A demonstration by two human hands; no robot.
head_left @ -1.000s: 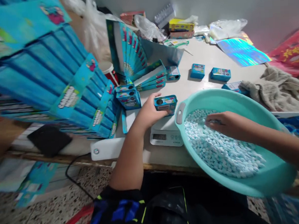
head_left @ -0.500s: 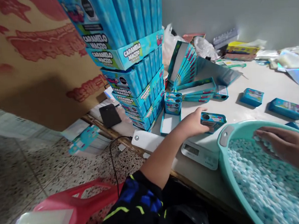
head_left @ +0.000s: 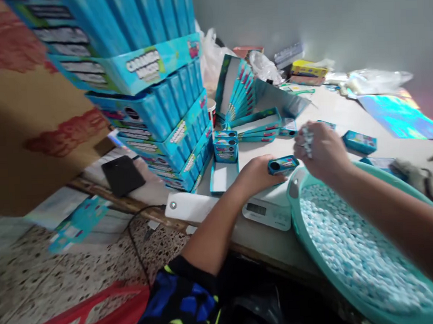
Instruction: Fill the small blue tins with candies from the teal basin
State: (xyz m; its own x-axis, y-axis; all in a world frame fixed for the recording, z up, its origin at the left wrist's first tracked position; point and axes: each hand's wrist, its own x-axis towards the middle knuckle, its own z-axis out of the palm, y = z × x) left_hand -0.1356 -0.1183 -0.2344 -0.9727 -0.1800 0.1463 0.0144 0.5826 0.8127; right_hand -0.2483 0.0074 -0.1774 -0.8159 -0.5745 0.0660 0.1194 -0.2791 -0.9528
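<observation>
My left hand [head_left: 262,173] is wrapped round a small blue candy box [head_left: 282,165], held above the white digital scale [head_left: 266,213]. Up and to the right of that box, my right hand [head_left: 320,147] is closed on a handful of pale blue and white candies [head_left: 308,141]. Beneath my right forearm stands the turquoise tub [head_left: 325,262], holding a mass of the same candies [head_left: 355,246]. An open display tray [head_left: 225,177] with upright boxes at its far end lies left of my left hand.
Tall stacked trays of blue boxes [head_left: 155,107] rise at the left beside a cardboard carton [head_left: 30,142]. Folded trays [head_left: 254,126] lie behind my hands. Another blue box [head_left: 359,142] is at the right. A red stool [head_left: 82,314] stands below the table.
My right hand has come up out of the tub with candies, moving left toward the box in my left hand. The camera view has shifted to the right.
</observation>
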